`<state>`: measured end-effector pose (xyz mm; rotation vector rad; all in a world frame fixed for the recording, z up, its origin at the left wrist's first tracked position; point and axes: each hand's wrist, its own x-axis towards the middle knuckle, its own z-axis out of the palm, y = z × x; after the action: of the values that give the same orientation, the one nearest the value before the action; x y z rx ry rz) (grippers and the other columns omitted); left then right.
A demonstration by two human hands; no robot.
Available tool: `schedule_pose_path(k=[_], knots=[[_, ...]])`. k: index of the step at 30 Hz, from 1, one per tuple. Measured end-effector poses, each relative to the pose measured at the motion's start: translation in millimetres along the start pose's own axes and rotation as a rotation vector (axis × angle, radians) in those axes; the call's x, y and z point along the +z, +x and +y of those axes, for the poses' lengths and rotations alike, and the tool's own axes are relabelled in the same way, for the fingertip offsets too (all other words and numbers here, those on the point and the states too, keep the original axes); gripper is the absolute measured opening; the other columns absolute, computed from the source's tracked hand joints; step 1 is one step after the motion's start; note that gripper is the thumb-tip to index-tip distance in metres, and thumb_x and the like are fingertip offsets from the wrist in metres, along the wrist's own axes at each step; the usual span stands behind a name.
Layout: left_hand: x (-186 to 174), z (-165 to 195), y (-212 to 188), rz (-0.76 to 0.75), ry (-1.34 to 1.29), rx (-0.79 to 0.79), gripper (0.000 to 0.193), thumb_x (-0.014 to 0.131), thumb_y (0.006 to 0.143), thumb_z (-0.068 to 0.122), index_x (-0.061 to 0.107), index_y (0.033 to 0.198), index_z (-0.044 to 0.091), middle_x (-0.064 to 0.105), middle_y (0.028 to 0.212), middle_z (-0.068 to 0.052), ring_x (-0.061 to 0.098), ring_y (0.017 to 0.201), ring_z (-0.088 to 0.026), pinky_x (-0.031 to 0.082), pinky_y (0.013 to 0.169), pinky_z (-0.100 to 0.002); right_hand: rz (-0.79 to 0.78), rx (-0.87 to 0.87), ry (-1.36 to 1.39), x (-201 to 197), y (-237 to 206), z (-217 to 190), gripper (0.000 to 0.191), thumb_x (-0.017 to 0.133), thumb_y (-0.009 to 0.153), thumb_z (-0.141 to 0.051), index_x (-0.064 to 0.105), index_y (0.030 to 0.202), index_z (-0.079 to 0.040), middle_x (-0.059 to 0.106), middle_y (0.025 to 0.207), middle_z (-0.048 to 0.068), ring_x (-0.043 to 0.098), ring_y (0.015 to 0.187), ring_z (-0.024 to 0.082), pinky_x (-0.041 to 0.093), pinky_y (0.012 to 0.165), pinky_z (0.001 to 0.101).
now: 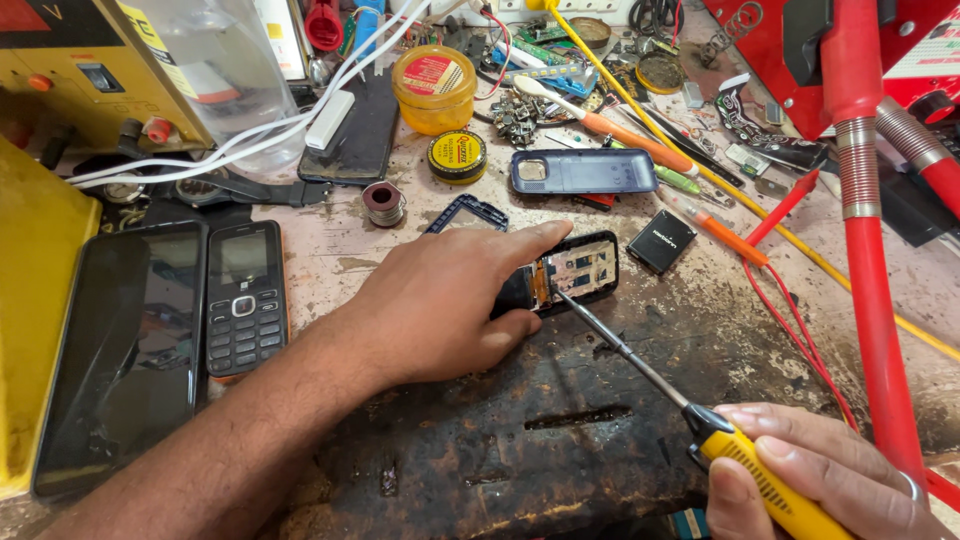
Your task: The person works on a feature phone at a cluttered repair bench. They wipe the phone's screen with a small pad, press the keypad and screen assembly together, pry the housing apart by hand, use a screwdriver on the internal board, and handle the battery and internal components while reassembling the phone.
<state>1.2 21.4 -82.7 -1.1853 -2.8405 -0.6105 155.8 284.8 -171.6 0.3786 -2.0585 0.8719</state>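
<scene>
My left hand (450,300) presses down on an opened small phone body (570,272) lying on the worn workbench, fingers over its left end, its circuit board exposed. My right hand (820,475) grips a yellow-handled screwdriver (660,385) at the lower right. The long metal shaft runs up-left and its tip rests on the phone's board. A blue phone back cover (583,171) lies just beyond, and a small black battery (661,241) sits to the right of the phone.
At the left lie a black smartphone (120,355) and a keypad phone (245,297). A solder spool (383,202), round tins (457,156), a yellow jar (433,88), white cables, red leads (790,320) and a red hose (865,230) crowd the bench.
</scene>
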Motion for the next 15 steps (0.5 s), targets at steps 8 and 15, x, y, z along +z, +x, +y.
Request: schedule_pose_path(k=[8,15], knots=[[-0.7,0.7,1.0,-0.015,-0.013,-0.014,0.082,0.075,0.08,0.03,0.042,0.154,0.021,0.068,0.117,-0.015,0.063,0.109,-0.037,0.051,0.088,-0.051,-0.005,0.01,-0.02,-0.3,1.2,-2.5,0.037,0.08,0.078,-0.006,0.054,0.105,-0.005,0.07,0.097,0.015,0.077,0.095,0.029,0.066,0.088,0.0395],[-2.0,1.8,0.7,-0.021,-0.008,-0.021,0.079,0.075,0.08,0.031,0.042,0.151,0.02,0.068,0.116,-0.016,0.064,0.108,-0.038,0.051,0.087,-0.051,-0.01,0.017,-0.03,-1.2,1.4,-5.2,0.038,0.08,0.078,-0.006,0.054,0.106,-0.005,0.071,0.097,0.015,0.077,0.095,0.028,0.065,0.088,0.0387]])
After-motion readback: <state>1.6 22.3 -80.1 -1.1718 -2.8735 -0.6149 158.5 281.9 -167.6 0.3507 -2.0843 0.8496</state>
